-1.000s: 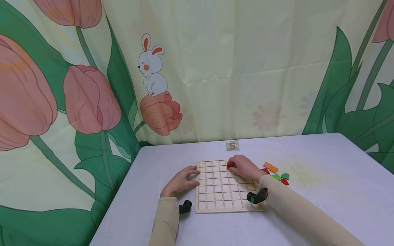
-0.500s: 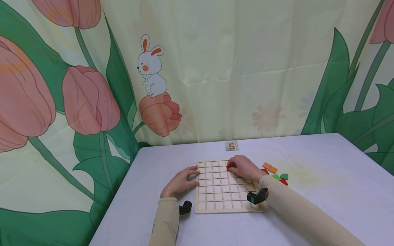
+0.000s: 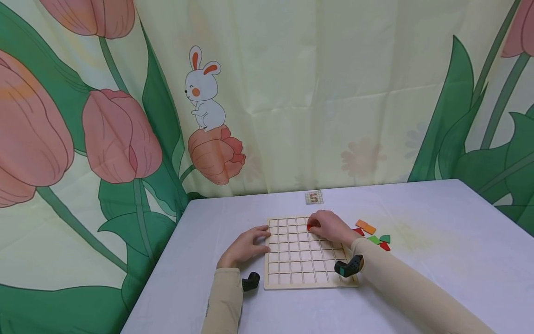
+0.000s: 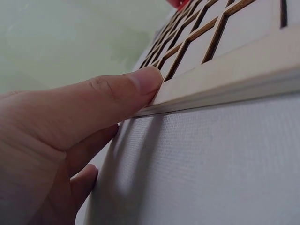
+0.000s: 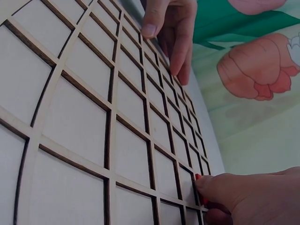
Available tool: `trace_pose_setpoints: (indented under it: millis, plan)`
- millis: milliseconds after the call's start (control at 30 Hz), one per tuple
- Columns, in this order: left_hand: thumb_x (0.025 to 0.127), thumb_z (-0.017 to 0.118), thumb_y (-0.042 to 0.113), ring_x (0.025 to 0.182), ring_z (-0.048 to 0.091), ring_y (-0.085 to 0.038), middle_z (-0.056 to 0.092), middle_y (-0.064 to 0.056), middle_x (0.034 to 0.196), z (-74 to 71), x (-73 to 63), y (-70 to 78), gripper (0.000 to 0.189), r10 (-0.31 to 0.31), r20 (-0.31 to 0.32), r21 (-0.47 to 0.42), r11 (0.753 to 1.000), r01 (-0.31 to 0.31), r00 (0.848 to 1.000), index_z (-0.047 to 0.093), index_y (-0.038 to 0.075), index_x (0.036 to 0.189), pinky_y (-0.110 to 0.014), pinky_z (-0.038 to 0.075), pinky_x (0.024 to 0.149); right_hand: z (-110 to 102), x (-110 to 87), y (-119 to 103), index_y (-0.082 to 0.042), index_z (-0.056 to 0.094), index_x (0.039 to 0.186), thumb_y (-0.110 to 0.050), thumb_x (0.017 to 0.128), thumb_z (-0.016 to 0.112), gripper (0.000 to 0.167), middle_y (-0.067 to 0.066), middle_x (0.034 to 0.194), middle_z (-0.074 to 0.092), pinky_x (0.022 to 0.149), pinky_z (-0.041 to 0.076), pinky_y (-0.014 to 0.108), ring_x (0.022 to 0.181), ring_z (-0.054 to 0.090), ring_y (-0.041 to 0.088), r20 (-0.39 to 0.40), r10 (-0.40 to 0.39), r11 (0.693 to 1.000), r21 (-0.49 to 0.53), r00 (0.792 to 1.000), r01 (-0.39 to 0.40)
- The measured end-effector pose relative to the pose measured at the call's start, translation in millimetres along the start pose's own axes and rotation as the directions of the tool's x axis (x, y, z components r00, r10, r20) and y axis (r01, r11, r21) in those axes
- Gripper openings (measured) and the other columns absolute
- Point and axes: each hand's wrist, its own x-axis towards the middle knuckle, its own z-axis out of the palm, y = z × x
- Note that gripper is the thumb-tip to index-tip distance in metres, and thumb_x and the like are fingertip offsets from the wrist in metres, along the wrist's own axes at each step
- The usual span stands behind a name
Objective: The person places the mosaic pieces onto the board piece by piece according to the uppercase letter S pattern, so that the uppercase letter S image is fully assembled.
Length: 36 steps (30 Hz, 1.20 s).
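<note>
A wooden grid board [image 3: 290, 256] with square cells lies flat on the white table. My left hand [image 3: 246, 246] rests at the board's left edge, fingers spread and relaxed; in the left wrist view its thumb [image 4: 147, 80] touches the frame. Over the far part of the board, my right hand [image 3: 331, 228] pinches a small red tile [image 3: 309, 228] between thumb and fingers. The right wrist view shows that red tile [image 5: 198, 177] right at a cell of the grid, mostly covered by the thumb. The other cells in view hold no tiles.
Right of the board lie loose tiles: orange ones [image 3: 365, 227], a light green one [image 3: 374, 240], a dark green one [image 3: 385, 239] and a red one [image 3: 385, 247]. A small patterned card [image 3: 314, 197] lies near the table's back edge. Behind hangs a printed curtain [image 3: 288, 102].
Both hands keep their places, the right still pinching the red tile at the same spot. Only the head view has shifted very slightly.
</note>
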Motion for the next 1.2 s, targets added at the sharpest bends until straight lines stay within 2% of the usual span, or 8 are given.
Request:
trace_pose_setpoints:
  millis: [200,467,667,867,1067,1200]
  plan:
    - [0.085,0.077,0.018,0.142,0.032,-0.028,0.044,-0.003,0.15,0.7,0.2,-1.2,0.046,0.004,0.003,0.004,1.0,-0.004,1.0,0.064,0.007,0.128,-0.046,0.028,0.116,-2.1,-3.0,0.4,-0.002,0.07,0.106,-0.01,0.09,0.07,0.018,0.001,0.091,0.065,0.081,0.054,0.038,0.083,0.056,0.017,-0.015,0.004,1.0,0.011,1.0,-0.004]
    - [0.085,0.077,0.019,0.142,0.033,-0.028,0.044,-0.004,0.15,1.2,-0.3,-0.9,0.047,0.015,0.003,0.001,1.0,-0.015,1.0,0.063,0.007,0.128,-0.046,0.028,0.116,-21.5,-21.6,13.3,0.001,0.068,0.113,-0.015,0.092,0.067,0.026,0.006,0.098,0.066,0.079,0.053,0.039,0.087,0.059,0.019,-0.077,0.082,0.994,0.077,0.994,-0.077]
    - [0.085,0.077,0.02,0.142,0.033,-0.027,0.045,-0.002,0.15,1.2,-0.6,-2.8,0.047,0.005,0.001,0.006,1.0,-0.005,1.0,0.064,0.008,0.128,-0.045,0.028,0.116,-38.4,-45.0,36.8,0.001,0.066,0.117,-0.018,0.094,0.066,0.03,0.01,0.104,0.067,0.08,0.056,0.04,0.093,0.061,0.024,-0.106,0.145,0.985,0.106,0.984,-0.133]
    - [0.085,0.077,0.02,0.143,0.032,-0.027,0.044,-0.001,0.15,0.7,-0.5,-5.1,0.048,-0.004,0.003,-0.004,1.0,0.004,1.0,0.063,0.008,0.129,-0.045,0.028,0.116,-53.8,-66.5,64.1,0.002,0.062,0.123,-0.02,0.093,0.066,0.037,0.015,0.11,0.065,0.075,0.059,0.036,0.098,0.059,0.03,-0.088,0.241,0.967,0.108,0.966,-0.231]
    - [0.085,0.077,0.021,0.143,0.032,-0.026,0.044,-0.001,0.15,0.3,-0.8,-4.5,0.048,-0.006,0.0,-0.027,1.0,0.006,1.0,0.063,0.008,0.129,-0.045,0.028,0.116,-62.0,-82.8,86.1,0.004,0.062,0.123,-0.026,0.092,0.069,0.044,0.017,0.11,0.064,0.079,0.056,0.042,0.098,0.058,0.03,-0.069,0.273,0.961,0.074,0.96,-0.268]
    - [0.085,0.077,0.021,0.142,0.032,-0.027,0.044,-0.001,0.15,0.5,-0.4,-4.1,0.048,-0.004,-0.002,-0.026,1.0,0.004,1.0,0.064,0.008,0.128,-0.046,0.028,0.116,-63.8,-88.8,94.8,0.007,0.062,0.122,-0.023,0.091,0.07,0.044,0.019,0.11,0.064,0.083,0.056,0.047,0.098,0.058,0.031,-0.046,0.279,0.959,0.065,0.959,-0.276]
